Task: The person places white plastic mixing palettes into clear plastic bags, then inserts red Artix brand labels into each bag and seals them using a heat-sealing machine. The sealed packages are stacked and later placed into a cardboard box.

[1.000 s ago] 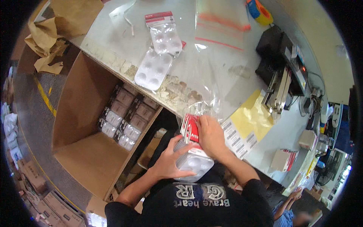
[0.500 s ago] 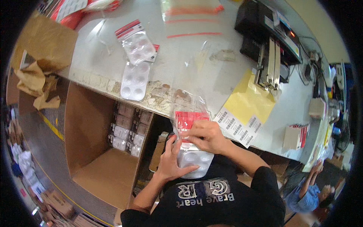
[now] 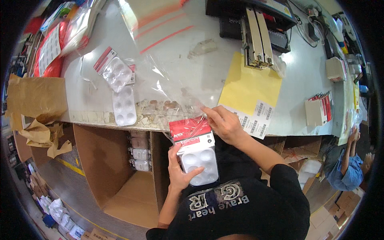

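Observation:
At the table's front edge my left hand (image 3: 179, 170) grips a white plastic paint palette (image 3: 200, 165) with round wells, its thumb across the front. A red and white header card (image 3: 191, 132) covers the palette's upper end. Clear film lies over the card and stretches up onto the table as a long plastic bag (image 3: 158, 82). My right hand (image 3: 226, 125) pinches this film beside the card's upper right corner. Farther left on the table, another white palette (image 3: 124, 106) lies partly under a bagged one with a red card (image 3: 116, 72).
A black machine with metal rails (image 3: 258, 38) stands at the back right, before a yellow sheet (image 3: 250, 86) and barcode labels (image 3: 256, 120). Carded packs (image 3: 317, 112) stand at right. Below the table is an open cardboard box (image 3: 132, 196) with packs inside. Another person (image 3: 346, 170) is at far right.
My right hand has moved from the front of the card to its upper right corner, drawing the film with it. More of the card shows. The view has shifted.

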A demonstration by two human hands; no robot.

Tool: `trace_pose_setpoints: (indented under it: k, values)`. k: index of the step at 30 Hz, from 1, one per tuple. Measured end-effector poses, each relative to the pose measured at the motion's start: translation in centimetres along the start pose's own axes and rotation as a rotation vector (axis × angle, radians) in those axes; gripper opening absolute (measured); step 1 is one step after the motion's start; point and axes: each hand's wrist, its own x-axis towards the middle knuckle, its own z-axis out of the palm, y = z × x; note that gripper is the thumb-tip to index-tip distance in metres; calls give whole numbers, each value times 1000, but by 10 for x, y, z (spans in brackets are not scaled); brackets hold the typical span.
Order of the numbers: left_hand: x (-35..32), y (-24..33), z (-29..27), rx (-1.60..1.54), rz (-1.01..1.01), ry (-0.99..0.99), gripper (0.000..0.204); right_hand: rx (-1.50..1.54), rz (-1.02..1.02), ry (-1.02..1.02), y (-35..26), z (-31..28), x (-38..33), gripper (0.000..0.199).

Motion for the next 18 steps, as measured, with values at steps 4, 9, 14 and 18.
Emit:
trace_pose_setpoints:
  k: [4, 9, 14, 18]
  values:
    - [-8, -2, 4, -124, -44, 13, 104, 160, -87, 7, -16, -16, -38, 27]
    - [-24, 1, 8, -174, 147, 51, 131, 532, 34, -199, -45, -40, -70, 10]
    - [-26, 1, 12, -193, -23, 79, 130, 296, 483, 239, -48, -6, -75, 22]
    - [-8, 0, 9, -264, -232, 102, 116, 245, 418, 42, -45, 5, -91, 21]
